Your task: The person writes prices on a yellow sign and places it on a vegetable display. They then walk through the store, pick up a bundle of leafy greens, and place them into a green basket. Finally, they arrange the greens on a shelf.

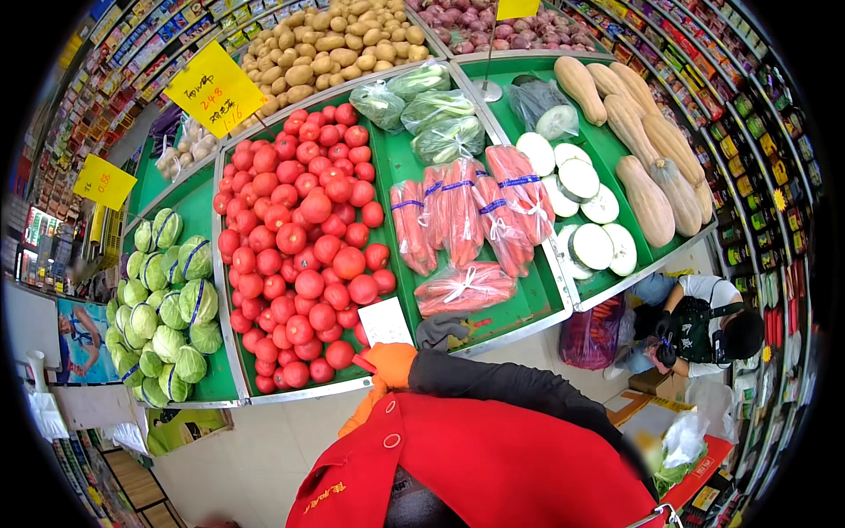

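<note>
My right hand (391, 365), in an orange glove, is closed around a thin red object (363, 363) whose exact kind I cannot tell. Just below it, my left hand (364, 408), also in orange, is partly hidden by my red vest (508, 449), so its fingers do not show clearly. Both hands are at the front edge of a green bin heaped with tomatoes (310, 284). Beyond the right hand, a white card (385, 322) with handwriting lies against the tomatoes. A dark grey cloth or glove (441, 330) rests in the bin corner beside it.
Bagged carrots (462, 218), cut winter melon (591, 246) and butternut squash (647, 198) fill bins to the right. Cabbages (162, 310) are at left, potatoes (337, 49) behind. A person (706, 323) crouches at right near a net sack (592, 333).
</note>
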Action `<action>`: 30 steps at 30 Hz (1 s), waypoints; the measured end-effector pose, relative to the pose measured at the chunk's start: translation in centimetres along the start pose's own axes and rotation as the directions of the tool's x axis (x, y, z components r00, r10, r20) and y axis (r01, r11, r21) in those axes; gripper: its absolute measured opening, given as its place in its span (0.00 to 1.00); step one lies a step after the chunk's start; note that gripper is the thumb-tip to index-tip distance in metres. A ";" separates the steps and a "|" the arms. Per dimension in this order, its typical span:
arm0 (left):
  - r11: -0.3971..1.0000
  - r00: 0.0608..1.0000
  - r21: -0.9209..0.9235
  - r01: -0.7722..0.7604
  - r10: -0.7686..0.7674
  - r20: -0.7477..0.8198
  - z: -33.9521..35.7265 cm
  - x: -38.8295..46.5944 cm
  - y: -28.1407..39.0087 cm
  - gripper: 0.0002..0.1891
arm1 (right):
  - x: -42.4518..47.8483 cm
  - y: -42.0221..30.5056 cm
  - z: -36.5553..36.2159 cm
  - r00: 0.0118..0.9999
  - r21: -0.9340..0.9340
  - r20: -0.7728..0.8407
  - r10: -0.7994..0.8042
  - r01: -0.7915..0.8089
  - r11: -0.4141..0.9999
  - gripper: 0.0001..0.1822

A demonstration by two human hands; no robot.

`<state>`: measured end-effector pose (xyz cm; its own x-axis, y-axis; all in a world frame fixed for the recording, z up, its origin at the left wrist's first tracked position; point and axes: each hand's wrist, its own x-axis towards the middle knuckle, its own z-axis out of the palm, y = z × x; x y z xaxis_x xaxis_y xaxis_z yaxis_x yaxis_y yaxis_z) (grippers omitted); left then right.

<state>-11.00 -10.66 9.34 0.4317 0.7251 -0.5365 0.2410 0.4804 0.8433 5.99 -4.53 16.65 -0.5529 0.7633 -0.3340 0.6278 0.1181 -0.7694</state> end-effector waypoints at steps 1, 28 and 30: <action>0.992 1.000 0.126 0.012 -0.009 -0.025 0.0 -0.3 0.6 0.34 | -0.3 0.1 -0.5 0.995 0.031 -0.088 -0.038 0.041 0.999 0.16; 0.868 0.890 -0.483 0.118 -0.308 -0.335 -5.7 -7.6 5.7 0.14 | -8.9 -19.1 -6.4 0.406 0.072 -0.046 -0.912 0.912 0.403 0.22; 0.852 0.903 -0.517 0.081 -0.282 -0.324 -6.0 -7.3 5.0 0.13 | -8.2 -19.1 -6.6 0.391 0.035 0.061 -0.918 0.918 0.394 0.20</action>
<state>-18.12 -10.59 17.30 0.0408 0.6791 -0.7329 -0.2087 0.7231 0.6584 2.18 -8.84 37.67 -0.8265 0.1513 0.5422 -0.2799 0.7252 -0.6291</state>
